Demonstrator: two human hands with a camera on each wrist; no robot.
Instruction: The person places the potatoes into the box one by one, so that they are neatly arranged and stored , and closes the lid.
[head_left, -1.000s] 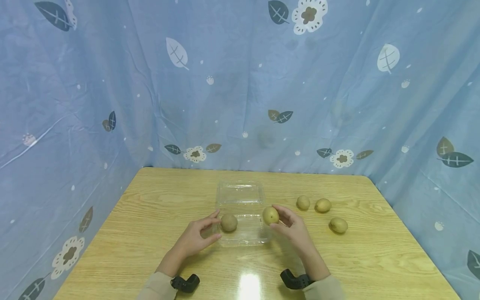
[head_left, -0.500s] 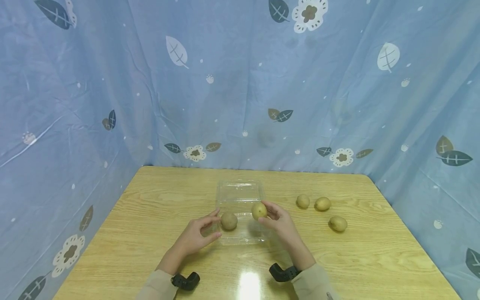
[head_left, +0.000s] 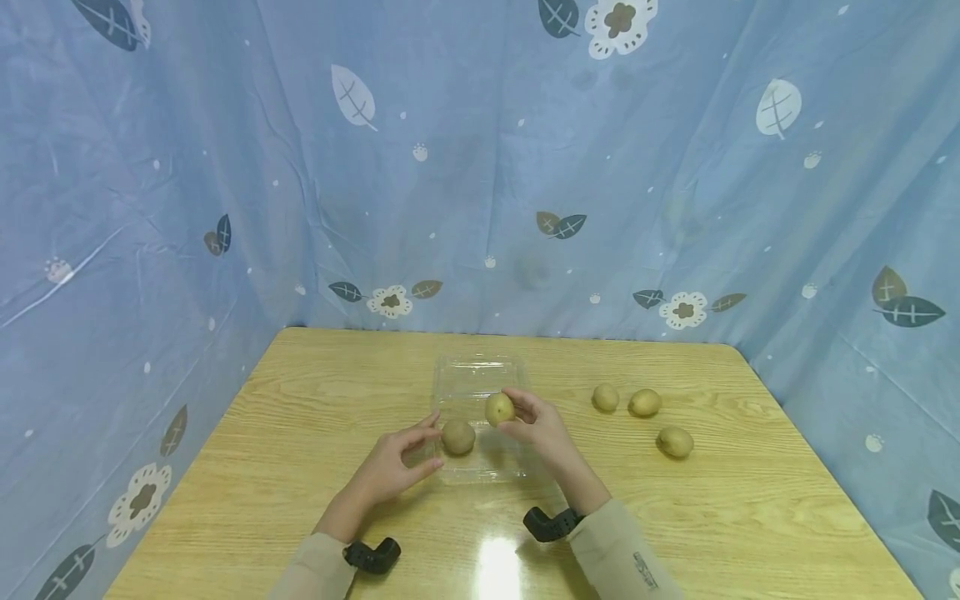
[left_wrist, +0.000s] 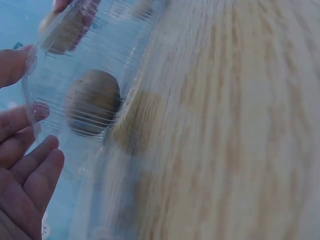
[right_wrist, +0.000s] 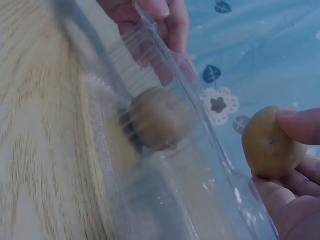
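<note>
A pale wood-grain worktop (head_left: 322, 392) with rounded far corners fills the lower part of the head view, a bright glare patch (head_left: 498, 571) near its 6 o'clock edge, and a blue curtain (head_left: 480, 183) printed with leaves, white flowers and small paw-like marks rises behind it at 12 o'clock and wraps round to 9 and 3, wrinkled in places. Near the middle of the worktop lies a clear plastic container (head_left: 487, 478), its lid (head_left: 478, 377) folded back towards 12 o'clock. One brown potato (head_left: 458, 437) sits inside at the tray's 9 o'clock end; the left hand (head_left: 393, 468) is beside it, thumb and fingers spread and relaxed about the container's edge. The right hand (head_left: 546, 429) pinches a yellowish potato (head_left: 498, 409) between thumb and fingers, held up over the container, at about 1 o'clock from the brown one. Three loose potatoes, a round one (head_left: 606, 397), an oval one (head_left: 645, 402) and a nearer one (head_left: 676, 442), rest on the worktop towards 2 and 3 o'clock of the container. The clear plastic is hard to trace against the wood, and its ribbed wall blurs the brown potato in both wrist views. Whether the left fingers press on the rim or only touch it cannot be told. Both beige sleeves are cut off at 6 o'clock. In the left wrist view, the yellowish potato is partly veiled by plastic near 11 o'clock, with the hand holding it mostly out of frame.
</note>
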